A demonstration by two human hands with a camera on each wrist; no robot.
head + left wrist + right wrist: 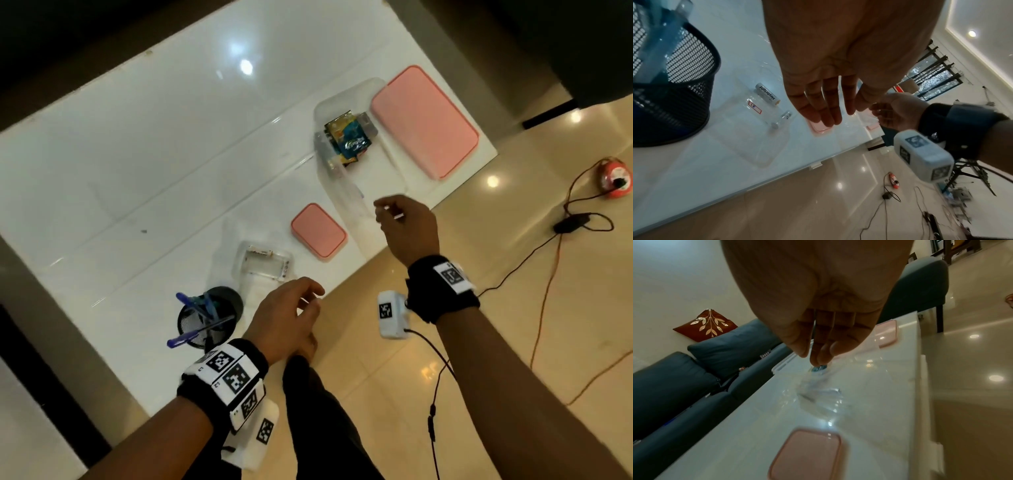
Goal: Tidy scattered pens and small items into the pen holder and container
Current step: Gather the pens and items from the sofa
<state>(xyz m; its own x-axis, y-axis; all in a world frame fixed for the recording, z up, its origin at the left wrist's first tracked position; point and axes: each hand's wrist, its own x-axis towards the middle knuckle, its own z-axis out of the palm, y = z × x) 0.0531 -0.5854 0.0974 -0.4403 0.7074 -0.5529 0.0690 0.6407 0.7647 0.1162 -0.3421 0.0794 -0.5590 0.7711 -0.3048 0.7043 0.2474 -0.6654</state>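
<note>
Head view: the right hand (407,228) hovers over the near end of the large clear container (346,144), close to the tabletop's (137,137) near edge, with thumb and forefinger pinched on something small and pale that I cannot identify here. The left hand (286,322) hangs just off the same near edge, fingers loosely curled and empty, beside the small clear container (263,265) and the mesh pen holder (209,318), which already stands full of blue pens (198,308).

Left wrist view: the fingers (818,105) are straight, slightly spread and grip nothing. A battery (767,94) lies flat in the small container below them, towards the pen holder.

Right wrist view: the fingertips (819,356) are closed together on a small bluish item (819,369) pointing straight down at the clear container's floor. The drop looks near vertical, so the right hand is clearly the one placed to make it; a pink lid (805,454) lies nearer the camera.
</note>
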